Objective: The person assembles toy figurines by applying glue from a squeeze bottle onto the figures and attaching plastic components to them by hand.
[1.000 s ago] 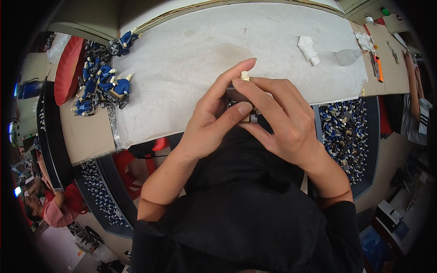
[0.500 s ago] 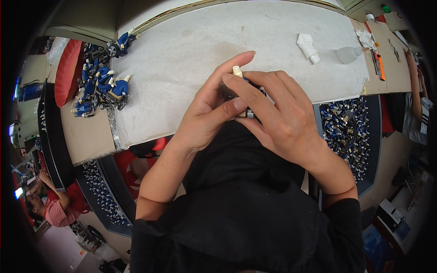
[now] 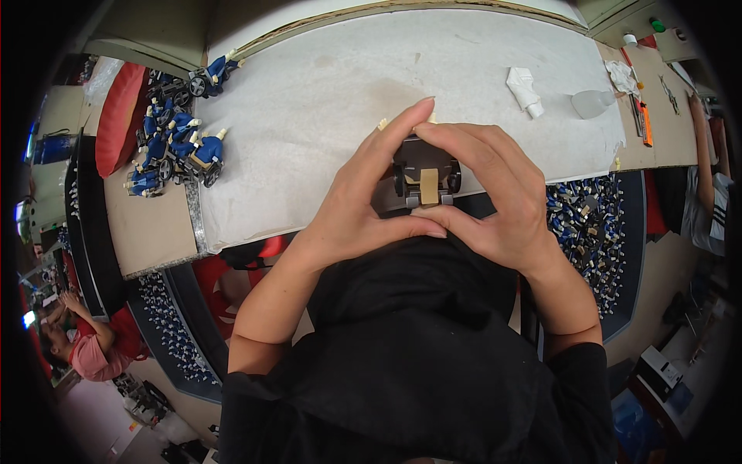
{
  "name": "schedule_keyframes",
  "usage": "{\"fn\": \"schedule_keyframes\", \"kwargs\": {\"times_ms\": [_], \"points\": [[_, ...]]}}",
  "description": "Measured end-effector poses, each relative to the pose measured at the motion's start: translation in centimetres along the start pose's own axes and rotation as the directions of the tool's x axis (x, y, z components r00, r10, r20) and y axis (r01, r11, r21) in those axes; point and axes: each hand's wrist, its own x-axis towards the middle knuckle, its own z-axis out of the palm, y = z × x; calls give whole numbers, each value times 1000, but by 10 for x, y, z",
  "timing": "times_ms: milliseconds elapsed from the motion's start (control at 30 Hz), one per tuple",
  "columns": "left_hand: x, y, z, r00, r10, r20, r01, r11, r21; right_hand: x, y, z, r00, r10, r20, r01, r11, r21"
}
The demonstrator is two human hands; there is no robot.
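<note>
Between my two hands is a small toy wheelchair with dark wheels, a grey back panel and a tan piece (image 3: 429,185) in its middle. My left hand (image 3: 352,193) grips it from the left, thumb below and fingers above. My right hand (image 3: 506,189) closes on it from the right in the same way, so the fingertips nearly meet at top and bottom. Cream bits show by the upper fingertips; the rest of any figure is hidden. Several blue toy figures with dark spoked wheels (image 3: 182,143) are piled at the table's left end.
White paper (image 3: 309,93) covers the table. Toward its right lie a crumpled white tube (image 3: 524,91), a translucent bottle (image 3: 592,104) and an orange-handled cutter (image 3: 646,124). Trays of small blue parts (image 3: 587,240) flank me on both sides. A co-worker (image 3: 97,348) sits at left.
Both hands have shifted their hold, spreading around the toy. It has turned so its wheels and tan piece show, while the cream tip that stood up at the top is mostly covered.
</note>
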Motion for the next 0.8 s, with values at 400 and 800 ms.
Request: {"fn": "schedule_keyframes", "kwargs": {"times_ms": [400,800], "points": [[-3,7,1,999,14,35,-19,990,142,-7,0,3,999,26,-26,-25,999,43],[-4,17,15,976,-217,-32,182,881,-436,-5,-6,5,999,-27,19,28,995,-96]]}}
